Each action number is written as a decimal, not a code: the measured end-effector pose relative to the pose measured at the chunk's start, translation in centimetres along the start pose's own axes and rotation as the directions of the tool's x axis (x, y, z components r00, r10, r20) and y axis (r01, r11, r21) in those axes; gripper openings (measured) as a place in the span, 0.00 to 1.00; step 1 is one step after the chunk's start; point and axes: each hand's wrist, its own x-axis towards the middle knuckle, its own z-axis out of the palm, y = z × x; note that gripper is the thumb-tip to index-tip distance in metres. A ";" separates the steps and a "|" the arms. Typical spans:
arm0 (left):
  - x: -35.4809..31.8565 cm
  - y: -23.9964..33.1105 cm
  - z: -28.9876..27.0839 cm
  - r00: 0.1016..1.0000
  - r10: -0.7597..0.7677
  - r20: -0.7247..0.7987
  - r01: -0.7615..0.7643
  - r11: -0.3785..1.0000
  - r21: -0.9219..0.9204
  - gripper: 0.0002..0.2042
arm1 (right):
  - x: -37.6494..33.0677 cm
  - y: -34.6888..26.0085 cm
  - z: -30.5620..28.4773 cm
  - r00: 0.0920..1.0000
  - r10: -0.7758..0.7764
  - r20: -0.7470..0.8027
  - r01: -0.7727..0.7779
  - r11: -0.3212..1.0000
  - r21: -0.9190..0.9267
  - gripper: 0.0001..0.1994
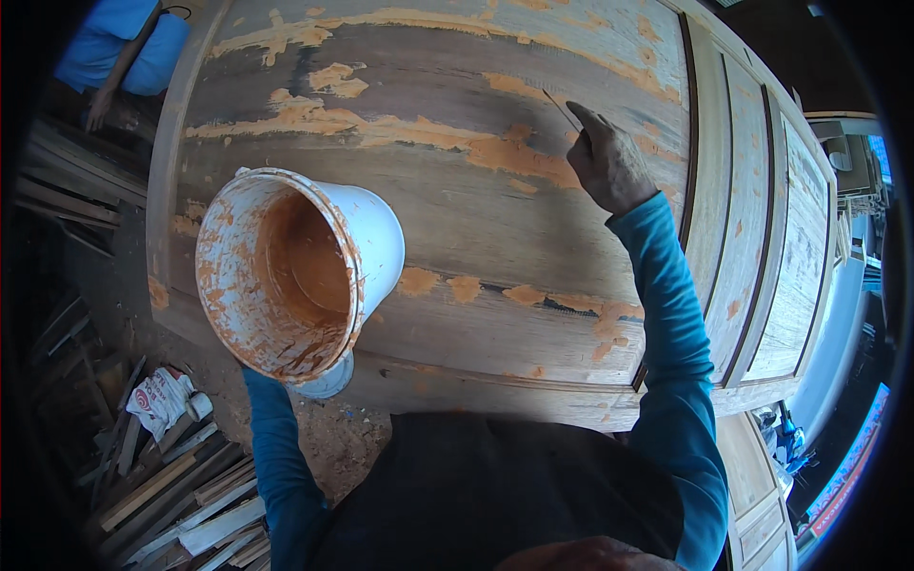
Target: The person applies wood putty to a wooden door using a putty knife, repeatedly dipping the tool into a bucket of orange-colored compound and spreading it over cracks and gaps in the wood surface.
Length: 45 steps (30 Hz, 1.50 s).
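A white bucket (381, 238), smeared inside with orange-brown filler (309, 257), is tilted with its mouth toward me over the near left part of a wooden door panel (447, 224). My left forearm runs up behind the bucket, which hides that hand and its fingers. My right hand (609, 162) is closed on a thin, flat blade seen edge-on, which looks like a putty knife (560, 108). The blade is just above the panel or touching it; I cannot tell which. Streaks and patches of orange filler (514, 157) run across the wood near this hand.
Wood offcuts (190, 495) lie piled at the lower left, with a white printed sack (160, 404) on them. Long boards (86, 162) are stacked at the far left. Beyond the door's far left corner is another person in blue (124, 52). Framed panels (752, 238) continue on the right.
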 end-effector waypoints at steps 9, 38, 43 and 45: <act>1.0 2.9 0.2 0.991 0.130 0.034 -0.132 0.990 0.040 0.12 | 12.1 -0.4 2.9 0.895 0.366 0.257 -0.236 0.875 -0.422 0.32; 0.7 5.2 0.9 0.976 0.206 0.076 -0.212 0.974 0.076 0.08 | -4.1 -20.9 -8.4 0.979 0.203 0.029 -0.205 0.972 0.113 0.19; -0.1 4.1 0.2 0.991 0.118 0.066 -0.117 0.993 -0.025 0.10 | -7.5 -27.5 -4.2 0.987 0.158 -0.009 -0.147 0.940 0.309 0.18; -0.2 5.8 -0.1 0.991 0.095 0.092 -0.096 0.995 0.010 0.11 | -9.6 -27.3 -2.4 0.969 0.239 -0.056 -0.192 0.882 0.431 0.17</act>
